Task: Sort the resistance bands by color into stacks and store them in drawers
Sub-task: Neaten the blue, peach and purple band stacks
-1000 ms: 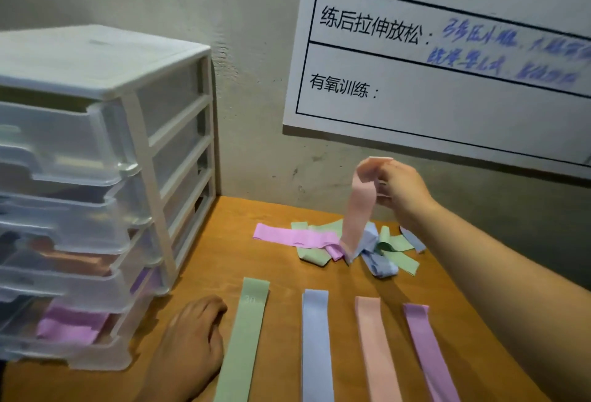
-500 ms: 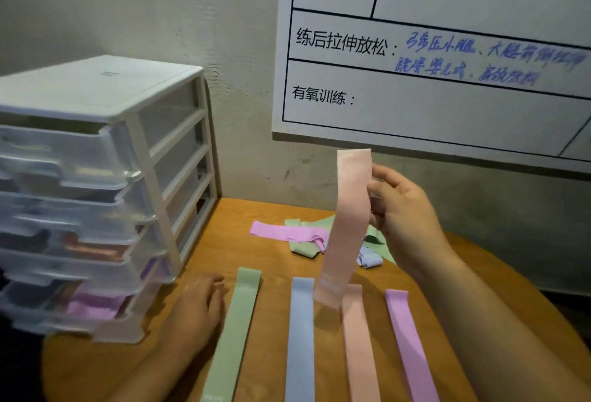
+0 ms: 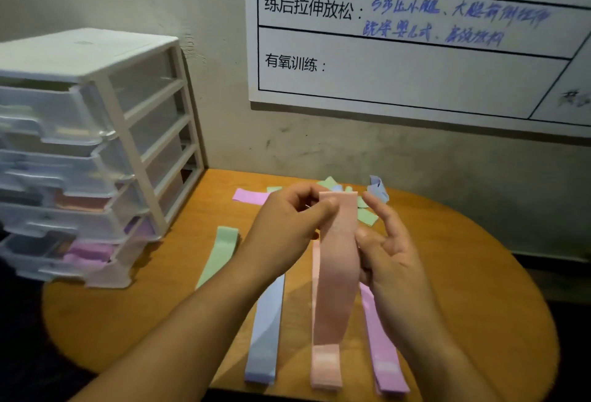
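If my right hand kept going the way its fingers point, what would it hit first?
Probably the loose pile of green and blue fabric bands just beyond; if the right hand passes above, the plaster wall.

left hand (image 3: pixel 287 229) pinches the top of a peach resistance band (image 3: pixel 337 273) hanging over the desk (image 3: pixel 463 273); right hand (image 3: pixel 395 257), fingers (image 3: pixel 379 213) loose, touches its right edge.

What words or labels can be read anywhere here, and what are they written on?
"练后拉伸放松:" printed in black on the white wall chart.
"有氧训练:" printed on the same chart, one row lower.
Blue handwriting on the chart: too blurred to read surely.
Dark scribble at the chart's right edge: cut off, unreadable.
Pink band and drawer unit: no text legible.
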